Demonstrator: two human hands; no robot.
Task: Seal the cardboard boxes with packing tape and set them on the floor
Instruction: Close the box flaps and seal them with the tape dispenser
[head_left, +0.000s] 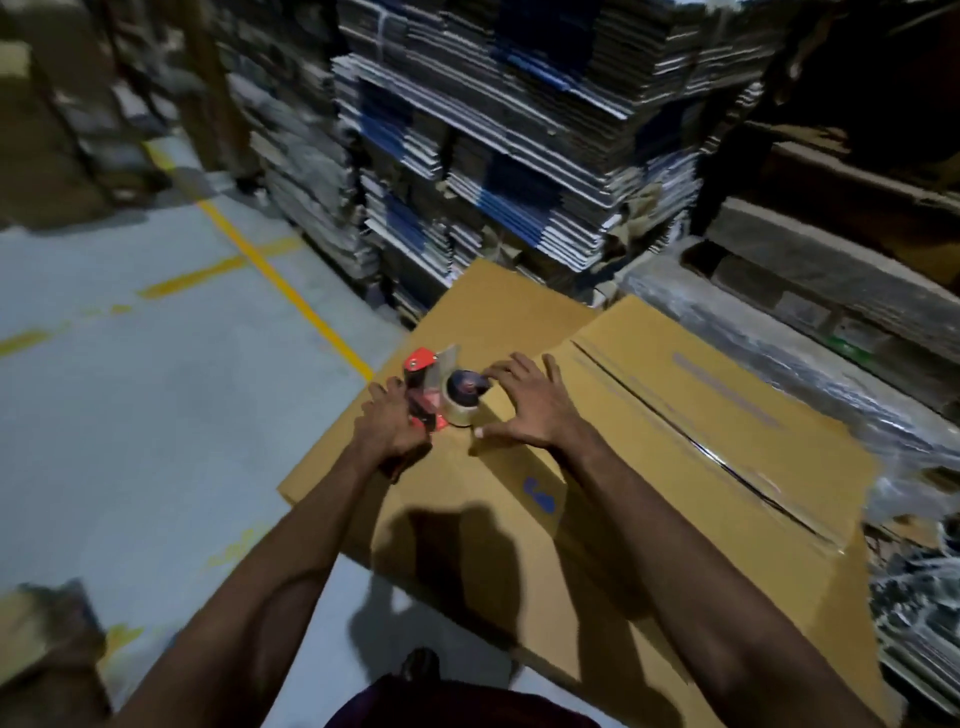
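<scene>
The left hand (390, 427) gripped the red handheld tape dispenser (435, 392) while the right hand (524, 404) lay spread on the brown cardboard box (519, 519), where uneven pressure could wrinkle tape.

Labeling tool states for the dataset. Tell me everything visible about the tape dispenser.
The tape dispenser is a handheld gun type with a red frame, a clear plastic guard behind its front end and a roll of clear tape on a dark hub. It sits on the top of a brown cardboard box near its left edge. The left hand grips its handle; the right hand has fingertips at the roll's hub and its thumb on the cardboard. Blur hides finer detail.
</scene>
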